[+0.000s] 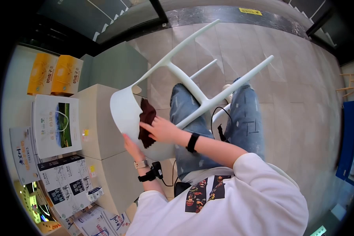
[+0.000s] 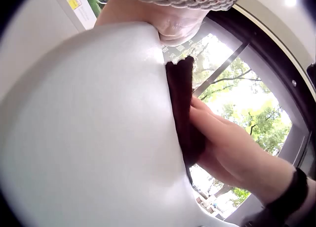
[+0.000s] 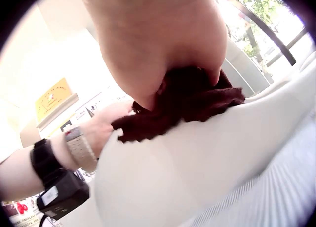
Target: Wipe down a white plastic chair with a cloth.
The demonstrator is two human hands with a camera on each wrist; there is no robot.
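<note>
A white plastic chair (image 1: 125, 112) lies tipped across the person's lap, its legs pointing away and its curved backrest toward the left. My right hand (image 1: 163, 129) holds a dark maroon cloth (image 1: 147, 114) against the backrest. The right wrist view shows the cloth (image 3: 182, 106) bunched between thumb and fingers, its ragged edge spread over the white surface. My left hand (image 1: 133, 148) grips the backrest's near edge, close to the cloth. In the left wrist view the broad backrest (image 2: 89, 128) hides most of that hand's fingers.
Pale cabinets (image 1: 106, 129) stand close by on the left. On a shelf beside them are yellow bags (image 1: 67, 74), a white gift bag (image 1: 57, 126) and printed boxes (image 1: 65, 185). A black cable (image 1: 212, 114) hangs by the knees. Tiled floor (image 1: 303, 118) extends to the right.
</note>
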